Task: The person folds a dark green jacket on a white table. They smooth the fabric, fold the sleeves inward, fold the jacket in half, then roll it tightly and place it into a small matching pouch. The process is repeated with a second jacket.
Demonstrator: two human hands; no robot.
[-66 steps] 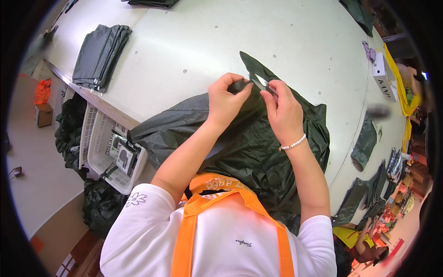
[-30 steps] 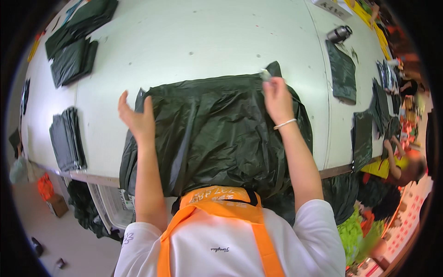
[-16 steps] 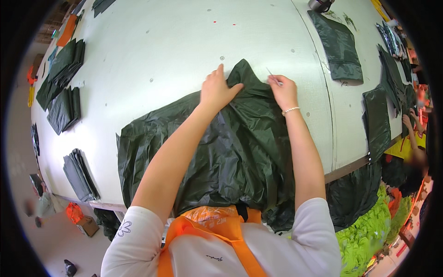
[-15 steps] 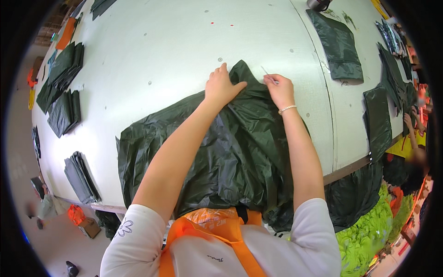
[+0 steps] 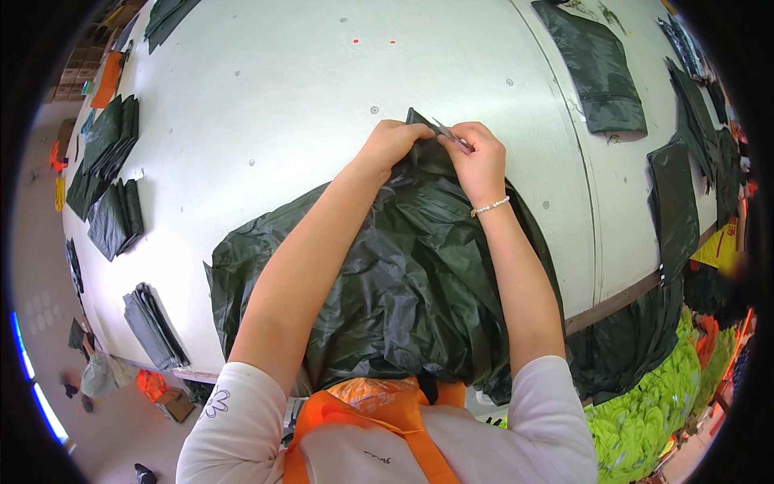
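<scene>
A dark green, shiny waterproof garment (image 5: pixel 367 278) lies crumpled in front of me, hanging toward my body. At its far end my left hand (image 5: pixel 391 149) pinches the cloth between thumb and fingers, with a small corner sticking up past them. Close beside it, my right hand (image 5: pixel 480 161) is closed on a thin, pointed metal tool that looks like thread snips (image 5: pixel 445 129). The tip points up and left, near the pinched corner. My right fingers cover most of the tool, so I cannot tell whether its blades are apart.
The garment rests on a large white table (image 5: pixel 266 105). Folded dark green pieces (image 5: pixel 114 218) stand along its left side, and more folded pieces (image 5: pixel 601 73) lie at the right. Below the right edge is a bright yellow-green heap of cloth (image 5: pixel 645 403).
My right hand has moved left, bringing the tool up to the garment's corner. My left hand has gone from spread fingers to pinching the cloth. The view has shifted slightly.
</scene>
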